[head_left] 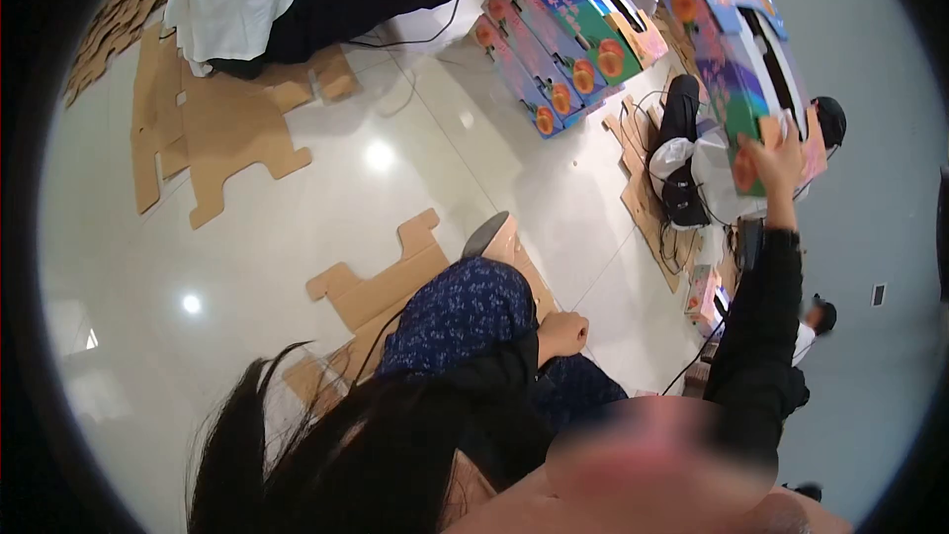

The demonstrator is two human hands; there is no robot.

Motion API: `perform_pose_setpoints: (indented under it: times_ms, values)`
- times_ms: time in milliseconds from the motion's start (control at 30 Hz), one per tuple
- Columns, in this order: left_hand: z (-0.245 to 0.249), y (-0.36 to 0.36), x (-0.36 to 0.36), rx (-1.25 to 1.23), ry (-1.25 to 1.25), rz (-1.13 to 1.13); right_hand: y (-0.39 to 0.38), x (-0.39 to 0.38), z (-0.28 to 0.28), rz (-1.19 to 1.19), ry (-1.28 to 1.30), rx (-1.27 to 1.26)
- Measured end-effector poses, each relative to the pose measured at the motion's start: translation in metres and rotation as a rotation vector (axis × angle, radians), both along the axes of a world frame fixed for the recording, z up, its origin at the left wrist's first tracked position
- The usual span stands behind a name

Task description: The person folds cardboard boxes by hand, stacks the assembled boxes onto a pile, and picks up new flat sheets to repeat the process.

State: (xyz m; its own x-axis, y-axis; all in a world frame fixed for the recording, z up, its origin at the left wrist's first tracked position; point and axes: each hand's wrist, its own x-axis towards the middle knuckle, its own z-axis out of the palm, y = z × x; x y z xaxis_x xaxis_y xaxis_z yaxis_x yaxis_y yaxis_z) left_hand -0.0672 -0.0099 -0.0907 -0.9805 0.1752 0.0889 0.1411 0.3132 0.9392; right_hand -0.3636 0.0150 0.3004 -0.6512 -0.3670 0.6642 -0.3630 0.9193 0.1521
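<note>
My right hand point(776, 160) reaches out at the upper right, its fingers closed on the end of a colourful carton point(710, 49) printed with peaches. A long dark slot runs along one face of this carton, and tan cardboard edges show near my fingers. My left hand point(563, 333) is curled into a fist by my knees, over the patterned dark blue cloth point(460, 311). I see nothing in that fist. Several matching peach cartons point(568, 40) stand close together on the floor, left of the one I hold.
Flat die-cut cardboard point(227, 129) lies on the shiny tiled floor point(326, 188), with another cardboard piece point(381, 282) beside my leg. A person in a white top point(232, 0) is at the upper left. A black bag point(682, 193) and cables are at the right, with other people beyond.
</note>
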Motion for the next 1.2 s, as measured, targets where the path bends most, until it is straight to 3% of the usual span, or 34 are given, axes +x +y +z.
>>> perform_pose_setpoints:
  times_ms: [167,367,400,500,533,633,667,767,900,933,1033,1067,1100,1133,1167,1200]
  values:
    - [-0.004,0.008,-0.006,0.097,0.018,0.161,-0.14,-0.048,0.031,-0.208,0.0,0.125]
    - [0.003,0.01,-0.006,0.217,-0.088,0.146,-0.238,-0.092,-0.002,-0.202,-0.142,0.184]
    - [0.002,0.013,-0.004,0.214,-0.096,0.121,-0.245,-0.095,-0.013,-0.128,-0.134,0.251]
    - [0.01,0.01,0.001,0.244,-0.154,0.054,-0.231,-0.149,-0.079,0.108,-0.257,0.109]
    - [0.01,0.012,0.002,0.264,-0.159,0.055,-0.224,-0.144,-0.089,0.104,-0.2,0.128]
    - [0.019,0.012,0.005,0.221,-0.173,0.044,-0.199,-0.154,-0.118,0.43,0.053,0.1]
    - [0.02,0.012,0.006,0.21,-0.174,0.034,-0.196,-0.159,-0.122,0.406,0.098,0.108]
    - [0.019,0.017,0.01,0.188,-0.186,0.025,-0.204,-0.152,-0.11,0.381,-0.125,0.098]
    - [-0.001,0.027,0.008,0.123,-0.157,-0.024,-0.196,-0.167,-0.105,0.375,-0.117,0.201]
    - [-0.003,0.026,0.007,0.1,-0.161,-0.047,-0.196,-0.165,-0.103,0.264,-0.267,0.169]
    - [-0.023,0.038,0.005,0.074,-0.127,0.056,-0.216,-0.096,-0.101,-0.073,-0.157,0.281]
    - [-0.023,0.036,0.005,0.044,-0.135,0.028,-0.213,-0.074,-0.117,-0.09,0.063,0.447]
    - [-0.022,0.031,0.003,0.015,-0.145,0.001,-0.201,-0.076,-0.141,0.133,0.151,0.447]
    - [-0.02,0.026,0.0,-0.013,-0.157,-0.024,-0.191,-0.065,-0.17,0.397,0.054,0.299]
    - [-0.018,0.024,-0.003,-0.034,-0.21,-0.043,-0.172,-0.033,-0.185,0.627,-0.061,0.384]
    - [-0.017,0.024,-0.006,-0.053,-0.266,-0.065,-0.152,0.014,-0.201,0.602,-0.171,0.493]
